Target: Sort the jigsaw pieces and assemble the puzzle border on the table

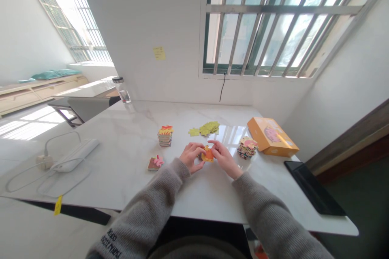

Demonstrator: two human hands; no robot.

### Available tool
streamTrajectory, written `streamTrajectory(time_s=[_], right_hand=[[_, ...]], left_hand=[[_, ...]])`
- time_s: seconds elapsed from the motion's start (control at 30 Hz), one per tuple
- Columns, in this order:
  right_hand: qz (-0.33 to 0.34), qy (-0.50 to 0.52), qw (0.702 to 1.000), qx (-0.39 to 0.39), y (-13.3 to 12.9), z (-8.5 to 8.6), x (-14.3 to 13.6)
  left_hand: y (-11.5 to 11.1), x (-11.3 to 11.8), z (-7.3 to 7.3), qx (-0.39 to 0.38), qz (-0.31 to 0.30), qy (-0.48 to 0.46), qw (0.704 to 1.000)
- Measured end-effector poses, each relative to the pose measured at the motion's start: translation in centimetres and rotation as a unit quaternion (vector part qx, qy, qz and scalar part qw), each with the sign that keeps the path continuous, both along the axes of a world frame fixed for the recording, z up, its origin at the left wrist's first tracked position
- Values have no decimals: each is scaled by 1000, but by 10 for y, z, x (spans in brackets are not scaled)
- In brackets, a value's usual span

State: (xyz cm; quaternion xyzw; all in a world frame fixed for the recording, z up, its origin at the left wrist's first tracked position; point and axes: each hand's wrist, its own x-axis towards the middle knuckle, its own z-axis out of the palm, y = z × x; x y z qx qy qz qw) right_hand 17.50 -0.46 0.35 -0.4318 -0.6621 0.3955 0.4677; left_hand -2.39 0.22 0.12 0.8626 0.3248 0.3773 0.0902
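Both my hands meet over the middle of the white table. An orange and yellow puzzle piece is between them; whether it is one piece or two joined cannot be made out. My left hand curls round its left side, thumb and fingers closed on it. On its right edge my right hand pinches it. Just beyond lies a heap of green puzzle pieces. A tall stack of puzzle pieces stands to the left, with a small brown and pink pile nearer me. Another stack stands to the right.
An orange box with a pink picture sits at the right, near a black flat tray-like object. At the left lie a white power strip and its cable. A clear bottle stands at the far left corner.
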Motion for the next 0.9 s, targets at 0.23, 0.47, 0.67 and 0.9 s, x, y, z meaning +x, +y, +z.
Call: streamTrajectory(time_s=[0.23,0.47,0.67,0.9], right_hand=[[-36,-28,999,22,-1,0,3],[-26,-78,995,54,-10,6,-4],[-24,-94,993,71,-12,4,-6],[-15,-120,991,65,-13,4,-6]], left_hand=[[-29,-23,7,22,74,16,997],[-51,-113,14,-14,173,19,985],[-41,-167,-1,-77,210,34,974],[-38,-177,-17,-88,211,42,973]])
